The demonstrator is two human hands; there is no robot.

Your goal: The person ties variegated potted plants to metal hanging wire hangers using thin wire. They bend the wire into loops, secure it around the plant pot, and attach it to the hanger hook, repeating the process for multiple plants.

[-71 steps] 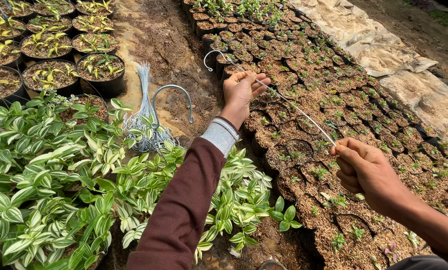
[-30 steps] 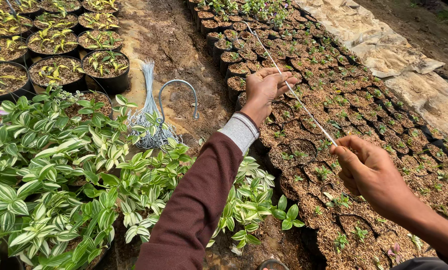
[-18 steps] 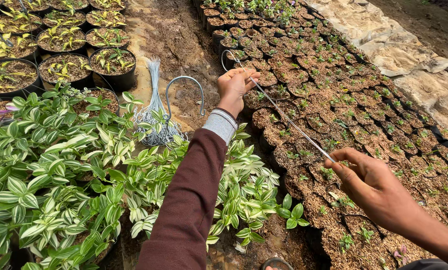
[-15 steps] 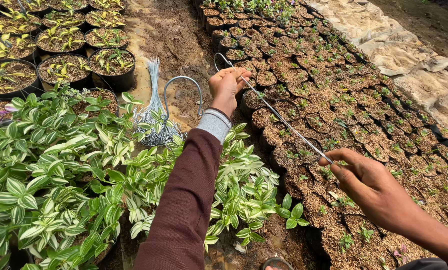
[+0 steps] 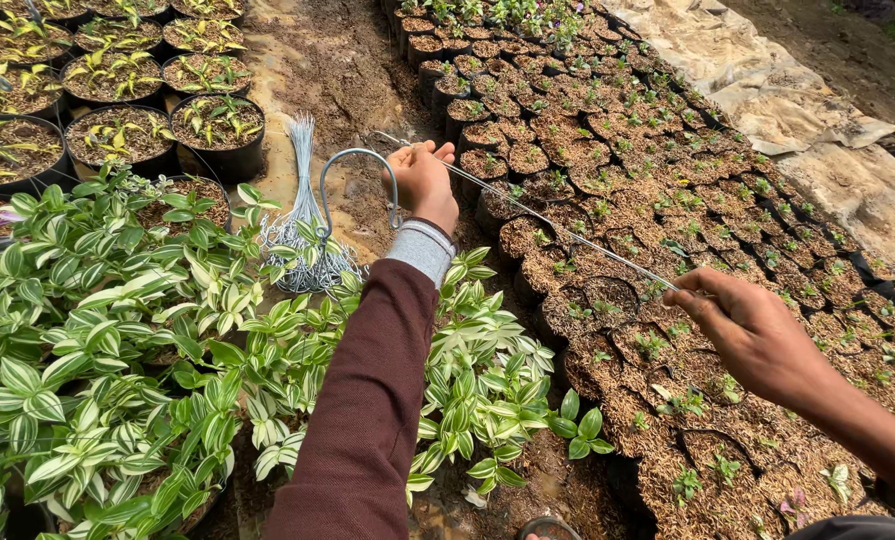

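**A length of wire stretched between two hands over the seedling bags**

The left hand [image 5: 423,183], at the end of a maroon sleeve [image 5: 362,420] with a grey cuff [image 5: 422,250], is held out over the gap between the dirt path [image 5: 337,70] and the rows of small black nursery bags [image 5: 587,230]. Its fingers are curled shut around one end of a thin straight metal wire [image 5: 557,225], and a short tip of the wire pokes out past the knuckles toward the upper left. From there the wire runs slanting down to the right, above the bags, to the right hand [image 5: 757,335], which pinches the other end between thumb and fingertips; the rest of that hand is loosely closed. So the wire lies between the two hands, touching both and taut in the air, clear of the soil below.

Just left of the left hand, a curved metal hook [image 5: 352,175] arches up, its lower end beside the wrist; whether the hand touches it cannot be told. Near it, on the ground, lies a bundle of more wires [image 5: 302,215], fanned at the top and twisted at the base, resting against green-and-white striped foliage [image 5: 117,340] that fills the lower left. Larger round black pots [image 5: 217,130] with young plants stand at the upper left. The bags under the wire hold tiny seedlings in husk-topped soil. A pale stone edging [image 5: 807,110] borders the bed at the upper right.
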